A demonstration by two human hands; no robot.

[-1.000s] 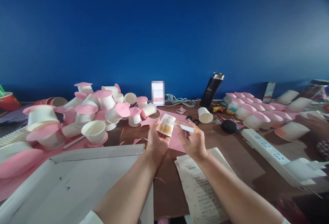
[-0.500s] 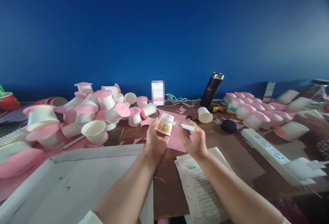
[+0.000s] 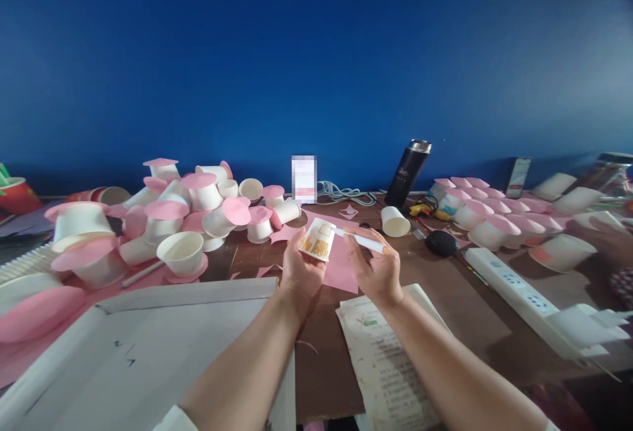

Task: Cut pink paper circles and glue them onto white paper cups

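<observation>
My left hand (image 3: 302,271) is closed around a white paper cup (image 3: 317,240), which it holds tilted over the table. Yellow-brown strokes cover the cup's lower part, and a small square outline sits above them. Between the fingers of my right hand (image 3: 378,271) is a white marker (image 3: 363,240), its tip pointing left at the cup's side. Whether the tip touches the cup I cannot tell. Pink paper (image 3: 341,271) lies on the table beneath both hands.
White cups with pink paper discs (image 3: 198,190) crowd the left; more cups (image 3: 489,230) stand at right. A dark flask (image 3: 408,172), a lying cup (image 3: 395,221), a power strip (image 3: 514,286), a newspaper (image 3: 380,352) and a white box lid (image 3: 148,352) surround my arms. A person's hand (image 3: 606,246) is far right.
My right hand and the marker have shifted slightly right, drawing the tip back from the square outline. The cup in my left hand has moved a little to the right.
</observation>
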